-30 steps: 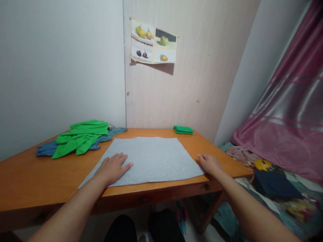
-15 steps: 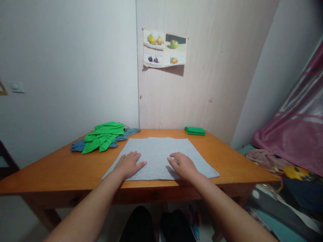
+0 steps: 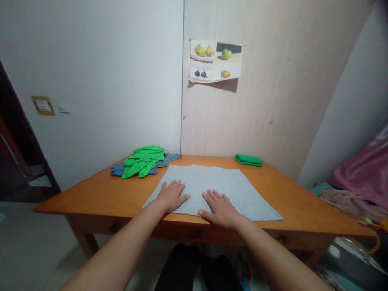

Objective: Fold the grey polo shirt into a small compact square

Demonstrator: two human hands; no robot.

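A light grey cloth [image 3: 209,180] lies spread flat on the wooden table, its near edge close to the table's front edge. My left hand [image 3: 172,196] rests palm down on the cloth's left part, fingers spread, holding nothing. Toward the near edge of the cloth, right of the middle, my right hand [image 3: 218,209] lies flat with its fingers apart and its thumb pointing left.
A loose heap with a bright green cloth [image 3: 144,159] over blue-grey cloth [image 3: 118,169] sits at the back left. A folded green cloth [image 3: 249,160] lies at the back right of the table [image 3: 100,194]. Behind rises a wall with fruit pictures [image 3: 216,60].
My right hand has come down flat onto the cloth near its front edge, with its fingers spreading. My left hand stays on the cloth. The view has turned left.
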